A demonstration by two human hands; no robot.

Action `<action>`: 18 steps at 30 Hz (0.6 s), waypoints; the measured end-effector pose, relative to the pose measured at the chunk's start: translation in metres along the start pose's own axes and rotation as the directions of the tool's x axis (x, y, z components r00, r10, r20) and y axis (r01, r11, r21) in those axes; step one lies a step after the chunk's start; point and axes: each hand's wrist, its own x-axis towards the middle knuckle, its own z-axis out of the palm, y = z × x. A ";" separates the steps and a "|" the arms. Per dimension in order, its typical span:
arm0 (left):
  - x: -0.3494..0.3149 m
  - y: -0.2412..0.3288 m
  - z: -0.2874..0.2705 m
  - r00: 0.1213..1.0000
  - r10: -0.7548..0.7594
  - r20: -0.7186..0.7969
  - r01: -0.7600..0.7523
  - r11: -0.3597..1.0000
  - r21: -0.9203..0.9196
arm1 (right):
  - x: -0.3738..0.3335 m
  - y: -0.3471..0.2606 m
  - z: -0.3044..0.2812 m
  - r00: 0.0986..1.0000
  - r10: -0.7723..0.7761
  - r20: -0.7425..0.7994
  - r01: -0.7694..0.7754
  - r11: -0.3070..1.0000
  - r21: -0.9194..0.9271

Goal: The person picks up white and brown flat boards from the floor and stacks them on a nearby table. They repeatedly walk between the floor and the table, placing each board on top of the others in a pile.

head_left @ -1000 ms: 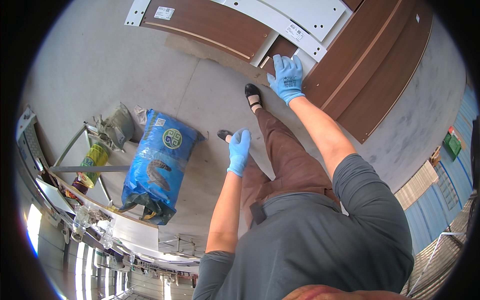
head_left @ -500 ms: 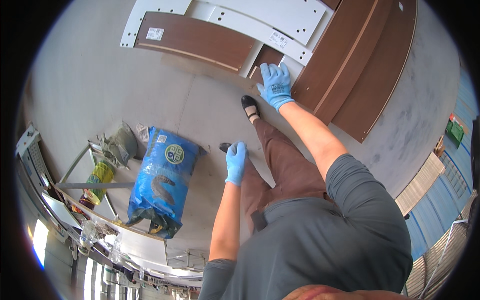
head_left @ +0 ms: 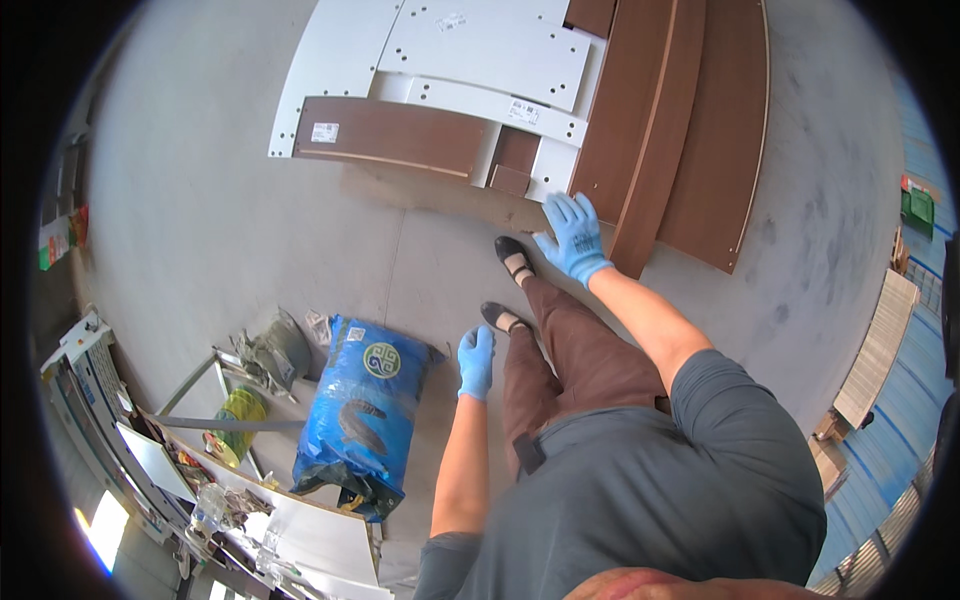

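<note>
Fingers of the right hand (head_left: 577,240) are hanging slightly apart at the near edge of a brown board (head_left: 614,120) running lengthwise away; the left hand (head_left: 475,362) is hanging farther off, grip unclear.

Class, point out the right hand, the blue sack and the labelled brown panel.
Right hand (head_left: 576,240), head view: its gloved back.
Blue sack (head_left: 362,415), head view: upper face.
Labelled brown panel (head_left: 405,136), head view: flat face.
</note>
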 end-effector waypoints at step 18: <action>-0.039 -0.103 -0.118 0.984 0.123 -0.128 -0.069 0.931 0.358 | -0.200 0.048 -0.042 0.506 0.862 0.014 -0.862 0.506 0.001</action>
